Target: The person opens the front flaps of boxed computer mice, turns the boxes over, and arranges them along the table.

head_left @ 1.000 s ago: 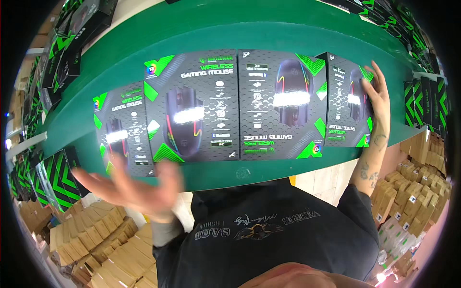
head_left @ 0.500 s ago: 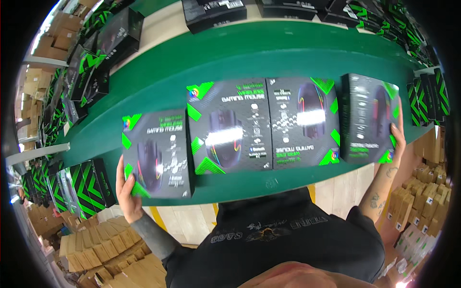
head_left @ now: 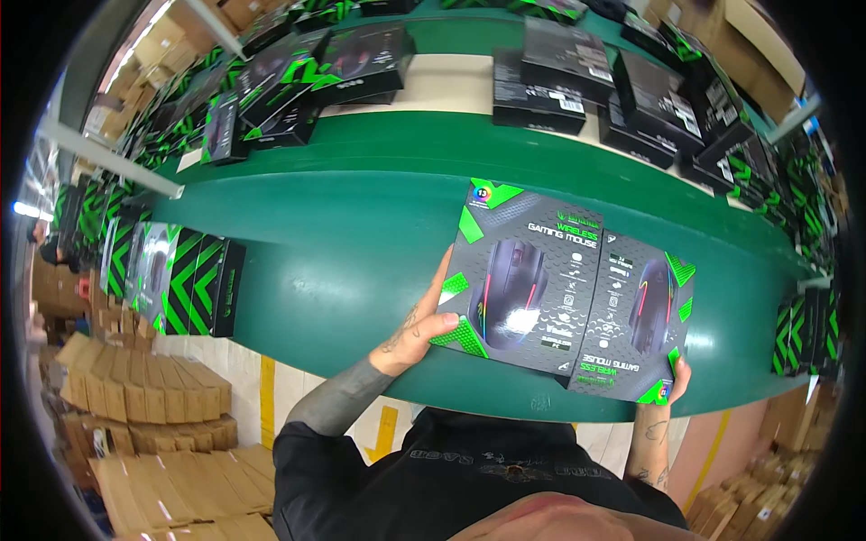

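Observation:
Two black gaming mouse boxes with green corner patches lie face up side by side in front of me. The left mouse box [head_left: 541, 234] stands upright to me, while the right mouse box [head_left: 606, 316] is turned the other way round. My left hand [head_left: 419, 329] grips the left box's outer edge, thumb on its face. Fingers of my right hand [head_left: 677, 380] are curled around the lower outer corner of the right box. The boxes' inner edges touch. Whether more boxes lie underneath is hidden.
Beneath the boxes is a green worktable [head_left: 316, 270]. A row of upright black-and-green boxes [head_left: 185, 279] stands at its left end, another upright group [head_left: 807, 334] at the right. Stacked mouse boxes [head_left: 555, 81] line the far ledge. Brown cartons [head_left: 144, 388] are piled on the floor at left.
Four boxes lay in a row with my hands on the outer two; now only two show, between my hands. My hands have come closer together, and the view has shifted.

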The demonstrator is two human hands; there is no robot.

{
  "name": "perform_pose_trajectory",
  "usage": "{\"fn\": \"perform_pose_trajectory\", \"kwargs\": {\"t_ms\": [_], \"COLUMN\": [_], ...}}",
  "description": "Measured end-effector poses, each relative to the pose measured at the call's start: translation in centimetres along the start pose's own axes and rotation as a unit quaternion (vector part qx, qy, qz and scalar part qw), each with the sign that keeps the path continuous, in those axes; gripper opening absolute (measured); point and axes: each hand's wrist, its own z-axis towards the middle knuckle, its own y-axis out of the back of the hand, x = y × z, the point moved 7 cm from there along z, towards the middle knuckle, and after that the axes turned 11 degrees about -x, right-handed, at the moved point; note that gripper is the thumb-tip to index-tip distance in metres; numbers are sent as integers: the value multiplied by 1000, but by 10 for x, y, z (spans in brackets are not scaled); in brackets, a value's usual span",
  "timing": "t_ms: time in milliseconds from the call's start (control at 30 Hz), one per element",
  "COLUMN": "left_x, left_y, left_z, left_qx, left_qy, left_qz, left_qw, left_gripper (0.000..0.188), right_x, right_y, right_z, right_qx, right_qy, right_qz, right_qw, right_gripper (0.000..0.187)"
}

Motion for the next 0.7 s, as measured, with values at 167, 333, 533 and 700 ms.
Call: {"fn": "perform_pose_trajectory", "kwargs": {"t_ms": [167, 333, 533, 700], "left_x": [-34, -189, -385, -349], "left_y": [25, 108, 229, 345], "left_z": [2, 8, 54, 133], "left_qx": [-44, -186, -249, -449], "left_qy": [-79, -363, -387, -330], "left_qz": [-91, -116, -92, 224], "left_qw": [992, 905, 883, 800], "left_gripper": [97, 55, 17, 54], "right_x": [-10, -4, -25, -156], "right_y": [-40, -238, -507, -584], "right_z": [30, 87, 130, 216], "right_qx": [93, 256, 240, 332], "right_qy": [11, 57, 42, 14], "right_qz": [-37, 8, 26, -86], "right_qw": [995, 965, 969, 939], "right_gripper": [66, 70, 43, 33]}}
